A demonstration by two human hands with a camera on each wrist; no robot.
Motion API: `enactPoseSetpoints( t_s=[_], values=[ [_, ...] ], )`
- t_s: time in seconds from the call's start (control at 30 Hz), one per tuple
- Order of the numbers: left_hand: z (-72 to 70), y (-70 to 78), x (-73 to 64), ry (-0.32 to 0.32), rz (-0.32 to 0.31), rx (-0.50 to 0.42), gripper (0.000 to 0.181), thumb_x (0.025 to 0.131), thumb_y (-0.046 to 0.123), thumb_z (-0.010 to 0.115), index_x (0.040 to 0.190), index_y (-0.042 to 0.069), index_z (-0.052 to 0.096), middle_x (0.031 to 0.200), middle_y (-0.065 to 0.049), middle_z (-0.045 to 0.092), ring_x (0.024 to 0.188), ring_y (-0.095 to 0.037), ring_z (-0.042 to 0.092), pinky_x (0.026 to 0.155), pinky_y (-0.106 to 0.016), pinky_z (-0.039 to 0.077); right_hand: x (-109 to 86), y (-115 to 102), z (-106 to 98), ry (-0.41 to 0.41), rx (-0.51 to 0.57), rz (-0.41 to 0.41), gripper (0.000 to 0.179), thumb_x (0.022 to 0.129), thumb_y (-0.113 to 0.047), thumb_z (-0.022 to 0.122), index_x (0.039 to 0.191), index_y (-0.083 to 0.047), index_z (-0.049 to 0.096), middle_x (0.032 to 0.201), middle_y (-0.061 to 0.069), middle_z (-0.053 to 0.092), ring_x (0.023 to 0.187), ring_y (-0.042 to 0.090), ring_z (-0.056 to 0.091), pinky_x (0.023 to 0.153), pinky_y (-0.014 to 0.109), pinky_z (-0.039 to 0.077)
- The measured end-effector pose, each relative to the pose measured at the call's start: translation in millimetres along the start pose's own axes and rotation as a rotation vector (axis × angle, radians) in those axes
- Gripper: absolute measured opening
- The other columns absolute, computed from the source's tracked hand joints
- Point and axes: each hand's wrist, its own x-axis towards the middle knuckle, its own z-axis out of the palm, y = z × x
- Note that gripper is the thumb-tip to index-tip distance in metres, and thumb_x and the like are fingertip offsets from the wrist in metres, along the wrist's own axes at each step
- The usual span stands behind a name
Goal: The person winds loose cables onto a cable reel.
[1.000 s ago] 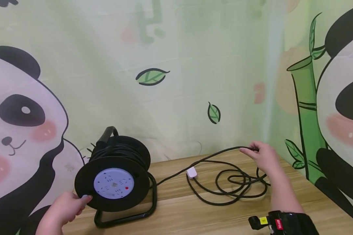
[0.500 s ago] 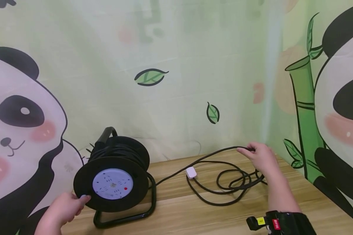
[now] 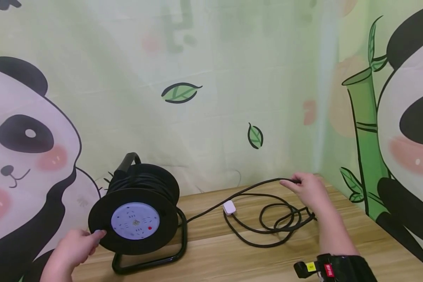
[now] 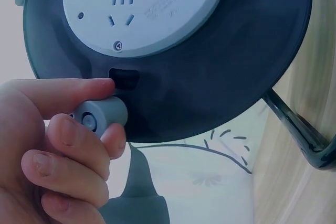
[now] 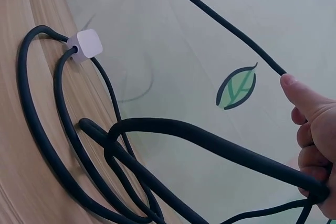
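A black cable reel stands on its tubular frame at the left of the wooden table, with a pale socket panel in its face. My left hand is at the reel's lower left edge. In the left wrist view, its curled fingers grip a grey crank knob on the reel's rim. Black cable runs from the reel up to my right hand, which holds it above the table. Further loops hang from that hand and lie on the wood, passing a white block.
The black frame juts forward under the reel, and a carrying handle rises behind it. A panda-printed curtain hangs along the back of the table. My right wrist wears a black strapped device.
My left hand has risen slightly with the knob, and the reel has turned a little clockwise. The right hand has shifted left and slightly down, still holding the cable.
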Motion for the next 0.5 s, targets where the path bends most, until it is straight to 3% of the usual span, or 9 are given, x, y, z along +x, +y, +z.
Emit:
enactPoseSetpoints(
  t_s=[0.27,0.5],
  values=[
    [-5.0,6.9,-5.2,0.081,-0.008,-0.039,0.06,0.095,0.054,0.044,0.063,0.006,0.058,0.056,-0.004,0.045,0.06,-0.022,0.046,0.053,-0.035,0.033,-0.3,-9.4,8.5,-0.045,-0.003,-0.009,0.045,0.087,-0.06,0.058,0.08,-0.015,0.058,0.067,0.001,0.051,0.06,0.018,0.044,0.054,0.034,0.037],
    [-6.9,16.5,-9.7,0.164,-0.035,-0.07,0.065,0.094,0.06,0.042,0.063,0.006,0.06,0.058,-0.005,0.045,0.066,-0.024,0.046,0.055,-0.036,0.033,-1.6,-20.8,14.7,-0.045,-0.034,-0.029,0.039,0.088,-0.054,0.062,0.079,-0.017,0.058,0.067,0.0,0.052,0.06,0.018,0.045,0.055,0.034,0.038]
  ],
)
